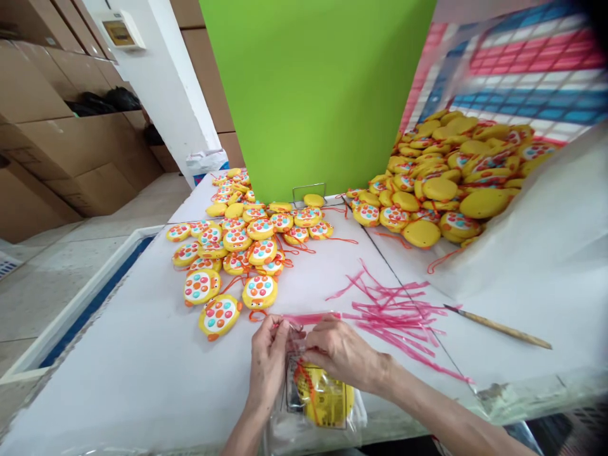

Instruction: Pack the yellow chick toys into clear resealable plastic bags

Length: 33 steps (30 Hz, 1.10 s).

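Note:
At the table's front edge lies a clear printed plastic bag point(344, 421) with a yellow toy point(327, 396) and its orange cord point(308, 380) inside. My left hand point(270, 354) pinches the bag's gathered mouth between thumb and fingers. Close beside it, my right hand point(335, 348) is closed on the other side of the mouth; its fingertips are partly hidden. Pink strips point(399, 316) lie loosely just beyond and right of my hands, one running right behind my fingers. The nearest loose toys, yellow with coloured dots on white point(220, 316), lie to the left.
More dotted yellow toys point(261, 228) spread across the table's far left. A large heap of them point(441, 183) fills the right back beside white sheeting point(541, 221). A green panel point(318, 95) stands upright behind. A wooden-handled pointed tool point(503, 328) lies at right. Cardboard boxes point(90, 152) are stacked at left.

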Each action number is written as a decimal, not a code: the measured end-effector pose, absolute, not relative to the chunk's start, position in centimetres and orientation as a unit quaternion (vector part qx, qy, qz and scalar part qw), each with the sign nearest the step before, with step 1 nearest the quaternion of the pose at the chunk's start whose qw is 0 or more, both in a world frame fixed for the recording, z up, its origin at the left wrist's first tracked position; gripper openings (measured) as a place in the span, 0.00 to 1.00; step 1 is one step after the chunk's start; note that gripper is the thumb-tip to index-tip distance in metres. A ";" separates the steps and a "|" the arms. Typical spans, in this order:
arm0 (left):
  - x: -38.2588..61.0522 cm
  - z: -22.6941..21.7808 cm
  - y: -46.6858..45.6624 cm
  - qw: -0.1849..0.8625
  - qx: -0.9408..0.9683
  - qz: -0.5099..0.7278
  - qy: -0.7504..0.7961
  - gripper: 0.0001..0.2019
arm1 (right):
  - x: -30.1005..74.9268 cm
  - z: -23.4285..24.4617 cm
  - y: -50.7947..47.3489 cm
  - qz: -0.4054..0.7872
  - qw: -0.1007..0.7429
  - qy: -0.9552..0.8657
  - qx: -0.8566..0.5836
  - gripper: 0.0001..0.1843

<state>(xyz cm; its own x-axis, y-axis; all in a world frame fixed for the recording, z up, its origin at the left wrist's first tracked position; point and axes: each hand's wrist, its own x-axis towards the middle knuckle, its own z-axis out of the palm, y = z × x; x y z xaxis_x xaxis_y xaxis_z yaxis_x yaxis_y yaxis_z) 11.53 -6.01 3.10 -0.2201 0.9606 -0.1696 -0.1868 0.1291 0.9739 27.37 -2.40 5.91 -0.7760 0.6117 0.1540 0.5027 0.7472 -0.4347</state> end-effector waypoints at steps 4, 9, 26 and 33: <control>11.3 3.1 -5.9 0.545 0.355 0.549 0.525 0.12 | 27.4 5.2 -2.0 0.119 0.190 -0.898 -0.379 0.11; 10.5 2.9 -5.8 0.569 0.379 0.510 0.522 0.12 | 26.2 5.8 -1.9 0.113 0.225 -0.883 -0.396 0.04; 10.6 2.9 -6.8 0.426 0.488 0.438 0.623 0.12 | 32.0 4.4 0.0 0.164 0.294 -0.740 -0.582 0.09; 9.9 2.3 -6.7 0.455 0.432 0.463 0.626 0.12 | 46.0 3.3 -0.3 0.071 0.198 -0.623 -0.754 0.15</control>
<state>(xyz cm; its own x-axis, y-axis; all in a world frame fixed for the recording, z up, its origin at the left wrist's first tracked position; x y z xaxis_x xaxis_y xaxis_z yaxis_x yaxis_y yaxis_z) 9.88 -6.74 2.27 -0.2130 0.9622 -0.1698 0.1193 0.1981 0.9729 46.00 -0.32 3.33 0.2146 0.9666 0.1399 0.9103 -0.1460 -0.3874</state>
